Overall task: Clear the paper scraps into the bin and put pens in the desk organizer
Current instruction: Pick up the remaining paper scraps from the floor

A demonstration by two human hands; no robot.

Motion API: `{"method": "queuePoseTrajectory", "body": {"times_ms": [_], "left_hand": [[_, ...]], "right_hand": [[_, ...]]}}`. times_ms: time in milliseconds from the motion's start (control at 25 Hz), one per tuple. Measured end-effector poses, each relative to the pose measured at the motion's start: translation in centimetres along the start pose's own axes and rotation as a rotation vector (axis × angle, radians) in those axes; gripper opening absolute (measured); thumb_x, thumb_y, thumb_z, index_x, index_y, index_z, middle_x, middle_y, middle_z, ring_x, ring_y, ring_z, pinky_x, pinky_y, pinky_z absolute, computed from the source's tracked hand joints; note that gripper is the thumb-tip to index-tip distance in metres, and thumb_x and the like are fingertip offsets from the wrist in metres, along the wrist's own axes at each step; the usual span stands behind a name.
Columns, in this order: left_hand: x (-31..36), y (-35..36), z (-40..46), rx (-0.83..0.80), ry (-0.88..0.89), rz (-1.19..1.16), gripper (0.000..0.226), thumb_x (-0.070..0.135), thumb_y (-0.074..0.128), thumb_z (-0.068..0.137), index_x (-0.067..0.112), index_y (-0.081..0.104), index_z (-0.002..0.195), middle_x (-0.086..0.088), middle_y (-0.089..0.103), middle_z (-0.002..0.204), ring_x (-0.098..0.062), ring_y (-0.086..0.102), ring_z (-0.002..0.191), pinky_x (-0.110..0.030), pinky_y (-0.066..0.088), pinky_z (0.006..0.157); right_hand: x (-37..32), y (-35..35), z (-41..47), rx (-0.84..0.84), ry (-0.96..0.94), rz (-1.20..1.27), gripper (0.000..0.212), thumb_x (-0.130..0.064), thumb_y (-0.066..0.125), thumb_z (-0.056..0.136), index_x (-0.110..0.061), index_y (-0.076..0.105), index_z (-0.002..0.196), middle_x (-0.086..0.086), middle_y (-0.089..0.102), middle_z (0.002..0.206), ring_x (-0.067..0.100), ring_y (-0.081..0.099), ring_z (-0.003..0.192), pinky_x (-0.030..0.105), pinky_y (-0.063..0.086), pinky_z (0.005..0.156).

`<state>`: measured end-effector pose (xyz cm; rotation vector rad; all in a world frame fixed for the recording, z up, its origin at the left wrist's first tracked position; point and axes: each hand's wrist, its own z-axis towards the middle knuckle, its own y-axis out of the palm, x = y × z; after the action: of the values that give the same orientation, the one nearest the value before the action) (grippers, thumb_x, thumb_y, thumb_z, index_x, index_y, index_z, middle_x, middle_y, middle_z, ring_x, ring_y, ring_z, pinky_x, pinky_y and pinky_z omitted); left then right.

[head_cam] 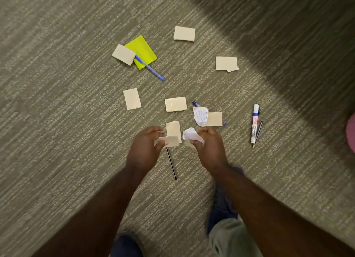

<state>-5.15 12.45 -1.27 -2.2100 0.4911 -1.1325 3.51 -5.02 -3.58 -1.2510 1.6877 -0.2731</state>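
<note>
Left hand [143, 151] closed, fingers [160, 144] pinched on a beige paper scrap [169, 141] above a thin black pen [171, 163] on the floor. Right hand [208, 145] curled, fingers clamped on a crumpled white scrap [190, 134]. Scattered across grey striped carpet [67, 112]: more beige scraps [184, 33], a yellow-green note [142, 51] under a blue pen [150, 69], a white marker [255, 122] just beside a dark pencil [258, 132], a purple pen [196, 103] partly hidden beneath a printed scrap [200, 115].
</note>
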Motion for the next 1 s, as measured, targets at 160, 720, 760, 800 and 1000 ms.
{"method": "queuePoseTrajectory", "body": {"times_ms": [160, 720, 760, 800, 1000], "left_hand": [[-1.3, 3.0, 3.5, -0.144, 0.027, 0.187, 0.023, 0.019, 0.066, 0.085, 0.015, 0.071, 0.106, 0.003, 0.05, 0.142, -0.019, 0.042, 0.13, -0.034, 0.034, 0.108], [-1.1, 6.8, 7.5, -0.126, 0.084, 0.27, 0.015, 0.009, 0.072, 0.076, 0.011, 0.073, 0.091, -0.007, 0.053, 0.124, -0.029, 0.043, 0.112, -0.036, 0.039, 0.091], [-0.9, 6.8, 7.9, -0.142, 0.075, 0.234, 0.016, 0.006, 0.072, 0.075, 0.01, 0.073, 0.091, -0.009, 0.054, 0.117, -0.029, 0.045, 0.108, -0.034, 0.039, 0.088], [-0.8, 6.8, 8.3, -0.17, 0.074, 0.219, 0.017, 0.005, 0.07, 0.076, 0.009, 0.072, 0.093, -0.01, 0.056, 0.112, -0.029, 0.048, 0.106, -0.034, 0.039, 0.087], [-0.2, 6.0, 8.9, -0.197, 0.082, 0.135, 0.017, 0.011, 0.069, 0.08, 0.015, 0.066, 0.096, -0.008, 0.067, 0.1, -0.027, 0.059, 0.095, -0.034, 0.04, 0.08]], "right_hand": [[1.7, 2.1, 3.0, -0.085, -0.095, -0.156, 0.029, -0.012, 0.066, 0.081, -0.01, 0.068, 0.109, 0.01, 0.05, 0.135, 0.029, 0.04, 0.125, 0.029, 0.03, 0.103], [3.2, 2.7, 3.3, 0.16, 0.138, 0.288, 0.034, -0.007, 0.064, 0.082, -0.017, 0.054, 0.113, 0.005, 0.063, 0.103, 0.018, 0.057, 0.095, 0.023, 0.041, 0.076], [3.5, 2.0, 3.6, 0.198, 0.136, 0.263, 0.033, -0.006, 0.064, 0.082, -0.011, 0.058, 0.114, 0.009, 0.062, 0.109, 0.022, 0.057, 0.101, 0.026, 0.044, 0.084], [3.8, 1.4, 4.1, 0.236, 0.131, 0.225, 0.029, -0.006, 0.065, 0.082, -0.006, 0.062, 0.111, 0.012, 0.059, 0.113, 0.027, 0.055, 0.106, 0.033, 0.046, 0.092], [4.9, -0.5, 7.3, 0.293, 0.187, 0.107, 0.025, -0.012, 0.069, 0.081, 0.001, 0.066, 0.102, 0.012, 0.04, 0.132, 0.023, 0.04, 0.121, 0.033, 0.041, 0.1]]}}
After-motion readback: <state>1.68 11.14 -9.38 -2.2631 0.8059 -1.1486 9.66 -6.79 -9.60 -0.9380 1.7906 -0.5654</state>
